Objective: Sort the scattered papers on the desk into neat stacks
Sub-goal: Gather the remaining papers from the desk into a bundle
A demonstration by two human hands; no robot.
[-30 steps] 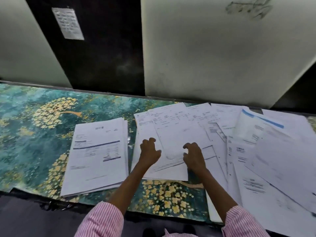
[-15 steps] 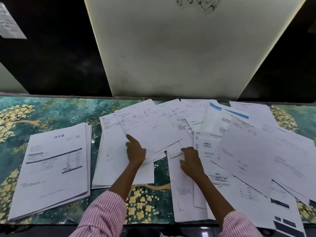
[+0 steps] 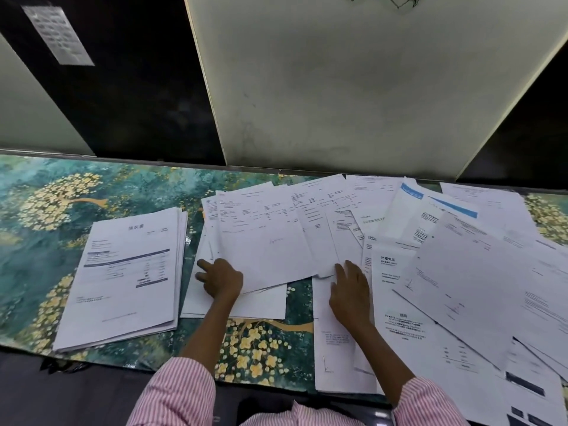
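— 3 lots of paper on the desk [image 3: 46, 210]. Item 1, at 9 o'clock: neat stack [image 3: 123, 281], edges nearly square, printed form on top. Status?

— Squared; neither hand touches it. Item 2, at 12 o'clock from the person: middle pile [image 3: 261, 241], several sheets fanned, skewed and overlapping. Here the left hand [image 3: 221, 279] rests on the 7 o'clock corner, fingers straight and spread, pointing to 9 o'clock. Whether the thumb is tucked under the top sheet I cannot tell.

— And the right hand [image 3: 350, 293]?

— Flat, fingers straight and close together, pointing to 12 o'clock. The tips are at the pile's 5 o'clock corner and the palm lies on a loose sheet. It grips nothing.

— Item 3?

— The scattered papers [image 3: 461, 272], from 1 to 4 o'clock: many sheets at all angles, some seeming to reach past the near edge.

— Handling?

— Judged light, thin and limp. Single sheets will slide on each other and will crease if pinched mid-page. Best taken at 2 opposite edges, palms pushing inward to square them, then lifted as a batch with thumbs on top and fingers beneath. The desk's floral surface looks slick, so a sheet may skate away under a push.
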